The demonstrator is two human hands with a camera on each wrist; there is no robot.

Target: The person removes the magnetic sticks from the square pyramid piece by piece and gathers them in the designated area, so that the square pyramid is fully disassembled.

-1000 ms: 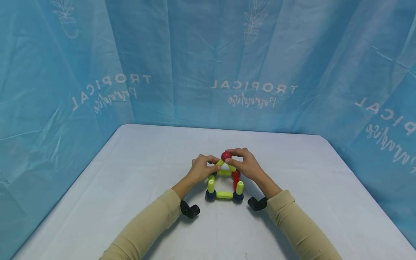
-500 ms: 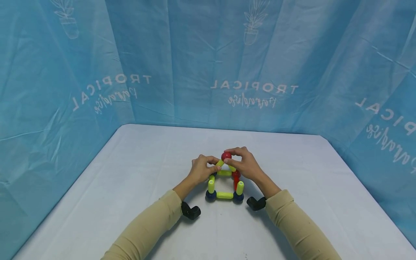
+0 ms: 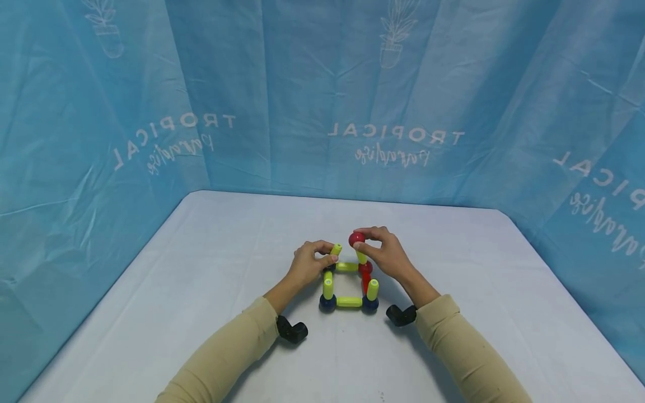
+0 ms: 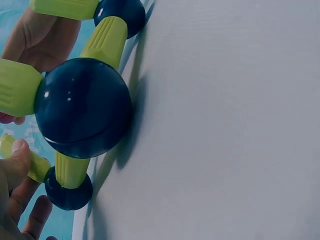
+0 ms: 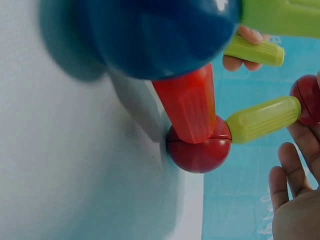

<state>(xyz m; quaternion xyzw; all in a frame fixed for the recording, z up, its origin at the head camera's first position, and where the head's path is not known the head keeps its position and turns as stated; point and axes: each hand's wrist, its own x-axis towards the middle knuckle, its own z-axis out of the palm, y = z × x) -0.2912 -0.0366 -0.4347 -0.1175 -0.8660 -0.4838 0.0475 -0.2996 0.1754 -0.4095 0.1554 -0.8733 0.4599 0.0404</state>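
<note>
On the table stands a square frame of magnetic rods and balls, with dark blue balls (image 3: 327, 303) at three corners and a red corner ball (image 3: 365, 268) at the back right. My left hand (image 3: 306, 264) pinches the yellow-green rod (image 3: 337, 249) that rises from the back-left blue ball. A second red ball (image 3: 356, 240) is held between thumb and fingers of my right hand (image 3: 390, 256). It tops the back-right upright rod (image 5: 265, 119), touching it in the right wrist view. A red rod (image 5: 187, 105) forms the frame's right side.
Two more yellow-green rods, left (image 3: 328, 289) and right (image 3: 372, 290), stand upright on the front corner balls. The white tabletop (image 3: 252, 240) extends around the frame. A blue printed curtain (image 3: 302, 84) hangs behind and at the sides.
My right hand has moved the upper red ball slightly right, away from the left hand's rod. Both back rods now stand more upright, and a gap separates that rod from the ball.
</note>
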